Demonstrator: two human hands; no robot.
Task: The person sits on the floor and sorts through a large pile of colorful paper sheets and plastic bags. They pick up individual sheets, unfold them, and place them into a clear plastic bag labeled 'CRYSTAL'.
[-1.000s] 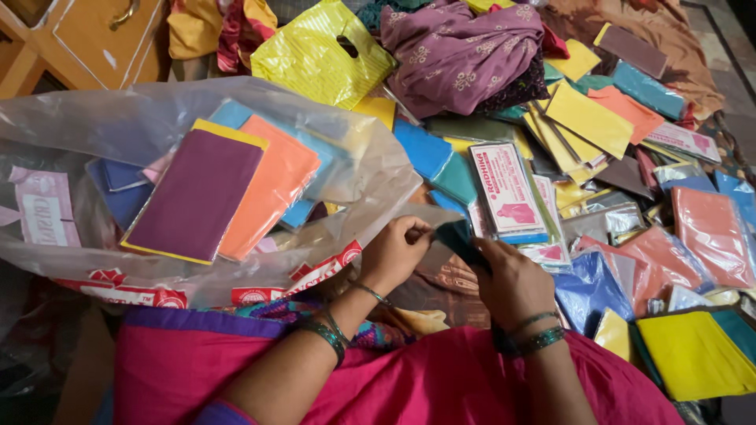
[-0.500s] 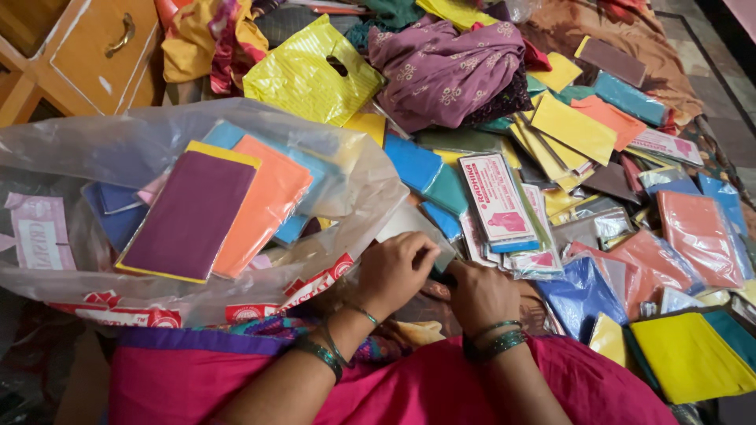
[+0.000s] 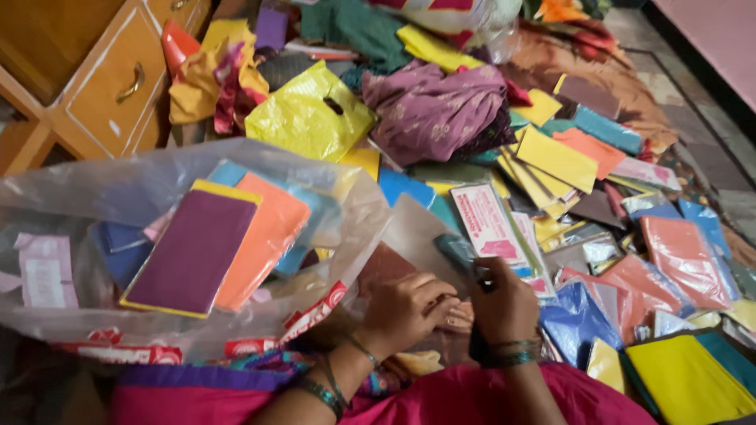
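Observation:
My left hand grips the lower part of a clear plastic sleeve that stands up in front of me. My right hand pinches a dark teal folded cloth piece at the sleeve's right edge. Both wrists wear green bangles. How far the cloth sits inside the sleeve is hard to tell. Just to the left lies a large clear plastic bag holding a purple cloth packet, an orange one and blue ones.
Several packed cloth pieces in yellow, orange, blue and pink cover the floor at right, with a pink-labelled packet close by. A yellow carrier bag, a mauve printed cloth and a wooden drawer unit lie beyond.
Both hands shifted slightly right and down in view. The clear sleeve now stands raised in front of the left hand, and the right hand lifted the dark teal piece beside it.

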